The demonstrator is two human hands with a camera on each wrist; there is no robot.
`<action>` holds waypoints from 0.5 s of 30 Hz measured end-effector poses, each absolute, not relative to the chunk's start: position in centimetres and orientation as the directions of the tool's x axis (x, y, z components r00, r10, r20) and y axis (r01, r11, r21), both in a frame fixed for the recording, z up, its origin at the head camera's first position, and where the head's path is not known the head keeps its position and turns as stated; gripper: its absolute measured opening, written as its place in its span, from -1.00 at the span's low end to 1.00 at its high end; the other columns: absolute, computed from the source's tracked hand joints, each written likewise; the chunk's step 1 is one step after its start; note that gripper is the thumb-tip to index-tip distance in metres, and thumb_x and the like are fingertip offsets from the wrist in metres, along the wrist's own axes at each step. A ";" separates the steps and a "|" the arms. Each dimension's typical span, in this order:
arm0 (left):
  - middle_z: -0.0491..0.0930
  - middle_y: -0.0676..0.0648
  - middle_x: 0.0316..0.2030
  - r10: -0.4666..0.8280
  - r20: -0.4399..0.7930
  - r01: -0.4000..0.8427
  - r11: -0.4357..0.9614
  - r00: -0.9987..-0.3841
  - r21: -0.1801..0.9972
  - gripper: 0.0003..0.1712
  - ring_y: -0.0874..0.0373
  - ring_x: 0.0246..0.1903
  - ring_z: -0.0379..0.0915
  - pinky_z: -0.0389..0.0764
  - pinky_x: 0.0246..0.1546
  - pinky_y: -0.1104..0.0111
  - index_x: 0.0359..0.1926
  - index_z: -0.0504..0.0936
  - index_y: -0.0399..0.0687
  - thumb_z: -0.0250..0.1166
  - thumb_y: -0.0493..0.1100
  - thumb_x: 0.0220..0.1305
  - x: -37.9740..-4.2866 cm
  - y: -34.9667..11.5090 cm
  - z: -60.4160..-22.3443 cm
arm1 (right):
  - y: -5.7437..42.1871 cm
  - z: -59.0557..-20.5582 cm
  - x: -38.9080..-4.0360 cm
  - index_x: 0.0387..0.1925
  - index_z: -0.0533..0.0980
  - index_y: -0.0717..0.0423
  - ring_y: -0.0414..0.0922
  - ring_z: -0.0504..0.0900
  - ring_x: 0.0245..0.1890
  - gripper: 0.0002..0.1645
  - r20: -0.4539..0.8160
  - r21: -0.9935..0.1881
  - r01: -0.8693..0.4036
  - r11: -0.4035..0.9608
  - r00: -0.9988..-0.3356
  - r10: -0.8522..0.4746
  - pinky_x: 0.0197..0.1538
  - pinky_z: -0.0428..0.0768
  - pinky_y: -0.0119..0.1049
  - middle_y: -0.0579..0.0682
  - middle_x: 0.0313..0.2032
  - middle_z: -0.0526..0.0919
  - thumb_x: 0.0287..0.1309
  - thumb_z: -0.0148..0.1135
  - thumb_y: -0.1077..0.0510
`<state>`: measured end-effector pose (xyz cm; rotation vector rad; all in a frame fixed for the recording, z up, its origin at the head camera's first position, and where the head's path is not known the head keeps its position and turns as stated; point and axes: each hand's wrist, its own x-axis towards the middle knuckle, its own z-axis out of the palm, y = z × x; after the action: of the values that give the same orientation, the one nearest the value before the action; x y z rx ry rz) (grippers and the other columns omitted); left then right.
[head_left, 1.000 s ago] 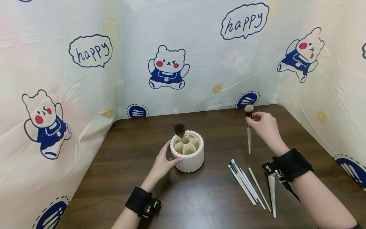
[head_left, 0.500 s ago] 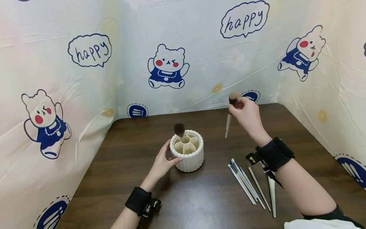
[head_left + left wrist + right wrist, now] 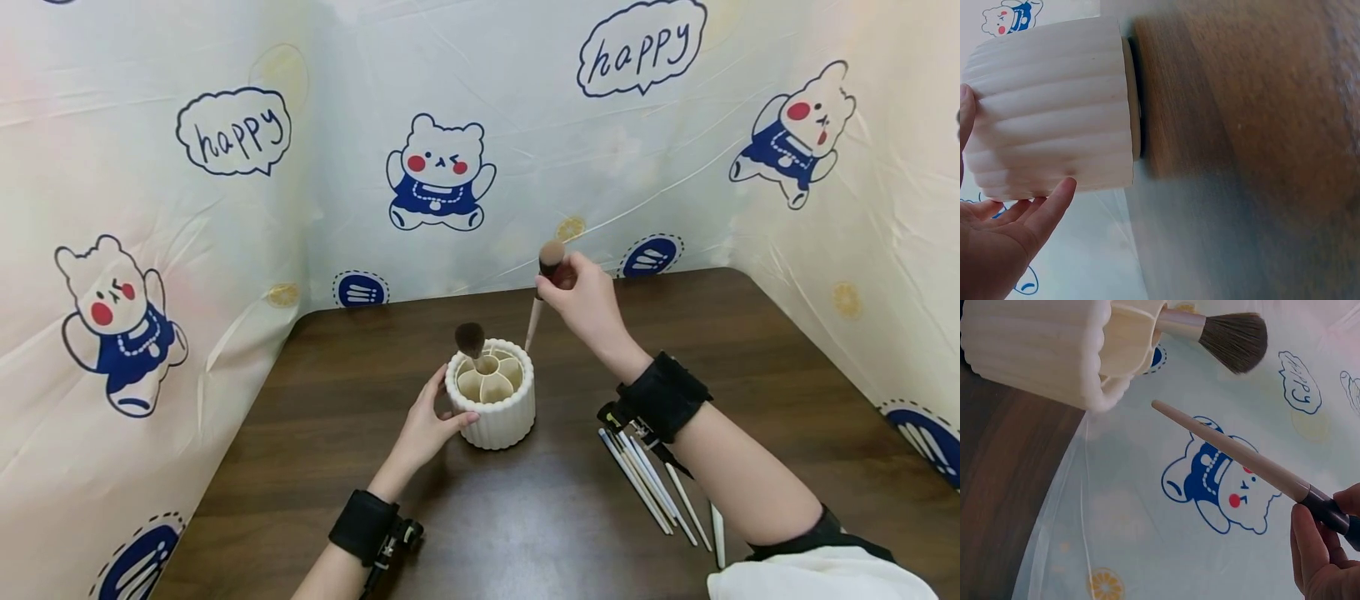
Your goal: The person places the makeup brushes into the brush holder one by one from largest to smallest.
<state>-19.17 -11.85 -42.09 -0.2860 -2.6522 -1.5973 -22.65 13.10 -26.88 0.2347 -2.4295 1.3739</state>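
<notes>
In the head view a white fluted brush holder (image 3: 501,427) with petal-shaped compartments stands upright on the table. A makeup brush (image 3: 470,340) with dark bristles stands in it, head up. My left hand (image 3: 422,429) grips the holder's left side, thumb in front and fingers behind. My right hand (image 3: 588,302) pinches a second makeup brush (image 3: 551,252) at its dark ferrule, tan bristles up. In the right wrist view that brush's beige handle (image 3: 1229,448) slants toward the holder's rim, with its tip apart from it. The left wrist view shows the holder's ribbed wall (image 3: 1054,112).
Several thin makeup brushes (image 3: 637,483) lie side by side on the dark wooden table (image 3: 315,467), right of the holder. A thicker pale handle (image 3: 717,537) lies beside them, partly under my right arm. A patterned curtain (image 3: 525,150) encloses the table's back and sides.
My right hand has carried the tan-bristled brush leftward from the table's right side to just beside the holder's rim. My left hand and the holder have stayed in place.
</notes>
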 end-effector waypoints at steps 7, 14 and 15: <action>0.23 -0.26 0.36 0.138 0.118 0.169 0.457 -0.983 0.873 0.09 -0.11 0.35 0.20 0.55 0.11 0.06 0.47 0.03 -0.10 0.48 -0.13 0.02 -19.1 -11.8 -41.9 | 11.7 -28.1 -23.4 -0.11 0.48 0.29 0.02 0.58 -0.22 -0.68 0.356 -0.817 -0.313 0.484 -0.935 -0.003 -0.26 0.46 -0.41 0.21 -0.20 0.61 0.19 0.23 0.14; 0.22 -0.25 0.36 0.143 0.110 0.164 0.456 -0.984 0.875 0.09 -0.11 0.35 0.19 0.53 0.13 0.05 0.48 0.03 -0.09 0.48 -0.12 0.02 -19.1 -11.8 -41.9 | 10.4 -30.3 -23.9 -0.14 0.48 0.26 -0.01 0.58 -0.26 -0.71 0.323 -0.821 -0.309 0.480 -0.945 -0.056 -0.28 0.47 -0.42 0.18 -0.25 0.63 0.20 0.24 0.13; 0.22 -0.25 0.36 0.143 0.110 0.165 0.456 -0.983 0.875 0.10 -0.11 0.35 0.19 0.53 0.13 0.05 0.48 0.02 -0.09 0.48 -0.11 0.02 -19.1 -11.8 -42.0 | 10.3 -30.7 -23.9 -0.13 0.48 0.26 -0.01 0.58 -0.27 -0.71 0.317 -0.820 -0.309 0.483 -0.946 -0.066 -0.29 0.47 -0.42 0.18 -0.26 0.63 0.20 0.24 0.13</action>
<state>-19.10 -11.82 -41.97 -0.2817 -2.6626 -1.6035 -23.90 10.25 -30.69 0.3209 -2.4880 1.4491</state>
